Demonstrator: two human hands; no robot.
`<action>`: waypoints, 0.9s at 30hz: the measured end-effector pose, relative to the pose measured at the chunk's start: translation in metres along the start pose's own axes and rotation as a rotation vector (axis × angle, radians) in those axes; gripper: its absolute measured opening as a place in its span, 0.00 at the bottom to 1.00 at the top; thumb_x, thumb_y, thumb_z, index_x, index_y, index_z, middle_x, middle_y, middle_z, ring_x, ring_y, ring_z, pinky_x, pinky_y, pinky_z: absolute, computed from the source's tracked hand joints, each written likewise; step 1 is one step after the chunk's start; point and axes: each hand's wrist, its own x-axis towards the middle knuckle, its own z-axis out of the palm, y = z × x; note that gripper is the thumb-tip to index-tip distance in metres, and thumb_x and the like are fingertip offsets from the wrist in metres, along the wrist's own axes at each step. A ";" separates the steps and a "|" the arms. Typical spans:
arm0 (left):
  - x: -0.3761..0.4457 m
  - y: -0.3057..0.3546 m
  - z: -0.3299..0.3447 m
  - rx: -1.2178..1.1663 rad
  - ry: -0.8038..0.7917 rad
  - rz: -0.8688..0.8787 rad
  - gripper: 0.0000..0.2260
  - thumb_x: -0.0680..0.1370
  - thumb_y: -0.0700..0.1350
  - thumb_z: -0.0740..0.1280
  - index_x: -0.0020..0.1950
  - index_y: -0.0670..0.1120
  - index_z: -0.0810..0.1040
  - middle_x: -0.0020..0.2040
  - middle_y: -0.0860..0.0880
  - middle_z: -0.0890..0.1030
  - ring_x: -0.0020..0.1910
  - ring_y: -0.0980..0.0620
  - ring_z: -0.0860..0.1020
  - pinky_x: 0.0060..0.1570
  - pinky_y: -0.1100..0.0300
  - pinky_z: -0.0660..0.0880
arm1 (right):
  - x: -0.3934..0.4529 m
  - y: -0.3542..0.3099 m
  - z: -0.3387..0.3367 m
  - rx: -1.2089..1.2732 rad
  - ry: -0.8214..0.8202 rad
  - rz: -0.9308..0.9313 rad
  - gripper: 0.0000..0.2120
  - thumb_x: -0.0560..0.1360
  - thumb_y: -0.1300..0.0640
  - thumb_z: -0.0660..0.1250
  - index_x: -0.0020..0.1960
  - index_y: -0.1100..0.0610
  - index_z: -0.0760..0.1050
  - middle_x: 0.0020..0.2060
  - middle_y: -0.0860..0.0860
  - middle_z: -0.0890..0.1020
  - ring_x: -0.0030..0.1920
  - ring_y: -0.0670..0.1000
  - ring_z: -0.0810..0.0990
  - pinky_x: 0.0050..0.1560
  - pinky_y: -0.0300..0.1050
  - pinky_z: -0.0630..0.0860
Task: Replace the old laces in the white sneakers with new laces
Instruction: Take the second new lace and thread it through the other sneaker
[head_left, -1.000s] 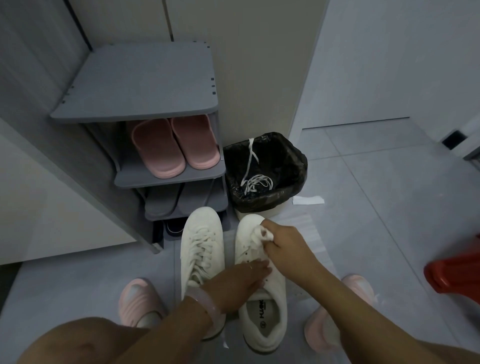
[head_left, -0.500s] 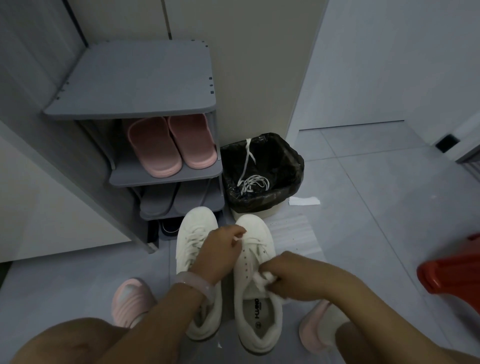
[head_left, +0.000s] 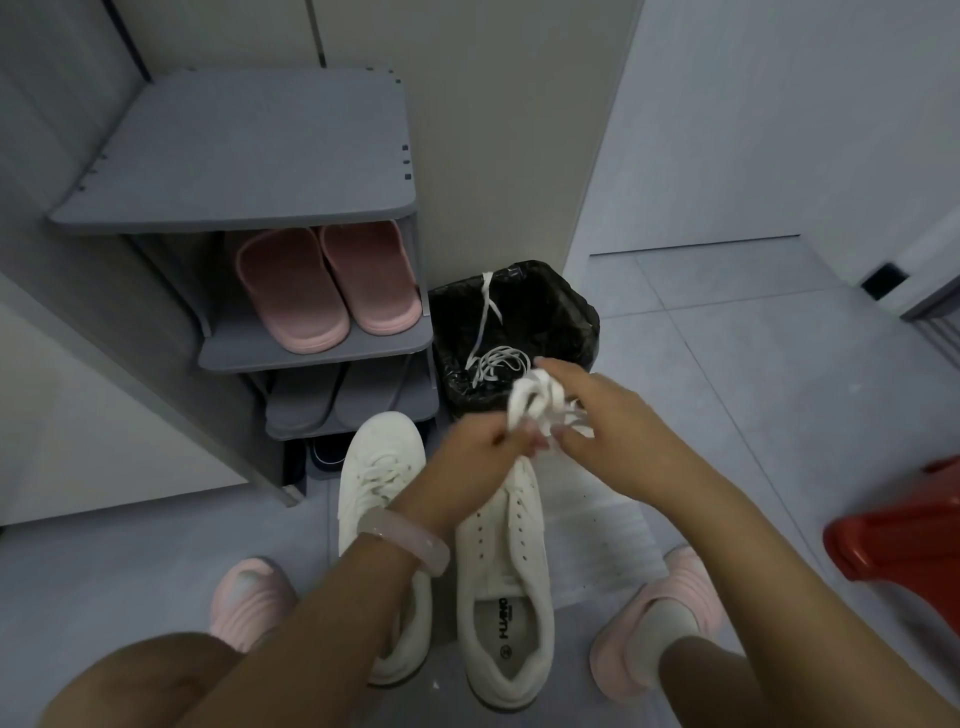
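**Operator:** Head view has the bunched white flat lace (head_left: 540, 408) up between my two hands, lifted clear of the right-hand white low-top sneaker (head_left: 506, 566) and hanging over the near rim of the black-lined waste bin (head_left: 582, 312). That sneaker stands on the tiled floor (head_left: 753, 415) with bare eyelets down its front; I see no lace in it.

**Observer:** And the grip on each side?

**Operator:** My left hand (head_left: 480, 449) pinches the lower end of the bundle, fingers curled round it. My right hand (head_left: 605, 421) cups the bundle from the far side with fingers mostly straight; motion blur keeps me from telling how firmly it bears on it.

**Observer:** The other shoe?

**Operator:** The left-hand white sneaker (head_left: 382, 493) sits just beside the first and shows lace across its front. Another loose white lace (head_left: 493, 364) already lies coiled in the bin.

**Observer:** So which step?

**Operator:** I judge this as discarding an old lace, which leaves threading a new one for this shoe. Next calls for carrying the bundle fully over the bin mouth and letting go with both hands, so no tail drapes outside. A grey shoe rack (head_left: 234, 156) holding pink slippers (head_left: 327, 286) stands left of the bin.
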 end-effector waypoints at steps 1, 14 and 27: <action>0.001 0.007 -0.005 -0.069 0.076 0.002 0.11 0.80 0.45 0.59 0.44 0.50 0.80 0.37 0.55 0.78 0.38 0.61 0.75 0.43 0.71 0.71 | -0.002 0.001 0.000 -0.152 0.015 0.028 0.28 0.75 0.56 0.64 0.72 0.44 0.59 0.61 0.51 0.72 0.60 0.53 0.72 0.59 0.48 0.70; -0.006 0.033 -0.040 -0.321 0.316 -0.049 0.14 0.80 0.44 0.60 0.40 0.41 0.80 0.34 0.43 0.78 0.35 0.48 0.75 0.39 0.59 0.72 | -0.011 -0.047 0.011 1.093 0.064 0.006 0.11 0.78 0.63 0.59 0.41 0.56 0.77 0.27 0.48 0.76 0.31 0.45 0.76 0.41 0.40 0.75; -0.018 0.031 -0.020 -0.036 -0.129 0.109 0.11 0.78 0.46 0.61 0.60 0.48 0.74 0.50 0.54 0.80 0.55 0.54 0.78 0.54 0.67 0.72 | -0.009 -0.044 -0.005 1.674 0.090 0.077 0.11 0.81 0.57 0.52 0.53 0.57 0.73 0.30 0.50 0.80 0.36 0.47 0.81 0.33 0.40 0.77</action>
